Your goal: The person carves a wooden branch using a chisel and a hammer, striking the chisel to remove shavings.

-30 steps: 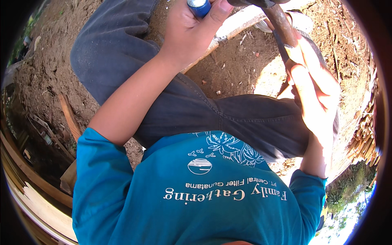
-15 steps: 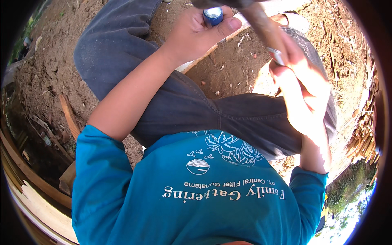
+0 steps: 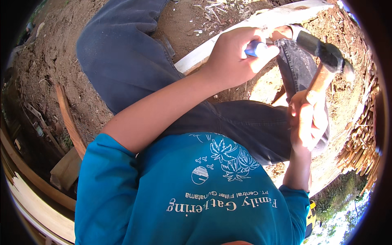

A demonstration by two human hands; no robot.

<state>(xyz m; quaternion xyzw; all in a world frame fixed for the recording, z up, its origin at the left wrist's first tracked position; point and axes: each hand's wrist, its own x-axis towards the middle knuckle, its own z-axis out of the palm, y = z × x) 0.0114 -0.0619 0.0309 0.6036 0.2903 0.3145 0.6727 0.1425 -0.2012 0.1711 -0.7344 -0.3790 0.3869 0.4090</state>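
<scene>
My left hand (image 3: 230, 59) is closed around a blue-handled chisel (image 3: 254, 48), its blade hidden by the fingers and its butt end facing up. Below it, a long pale timber (image 3: 292, 13) slants across the ground between my legs. At the right, my right hand (image 3: 306, 118) grips the wooden shaft of a hammer (image 3: 324, 51). The dark hammer head is up and to the right of the chisel, apart from it.
Wood chips (image 3: 214, 12) litter the brown soil beyond the timber. My foot (image 3: 283, 32) is beside the timber. A stack of thin sticks (image 3: 361, 141) lies at the far right. Long boards (image 3: 41, 208) and a wood block (image 3: 65, 169) are at the left.
My left hand has moved right and slightly nearer with the chisel, tilting it. My right hand has come down and nearer, carrying the hammer head to the right.
</scene>
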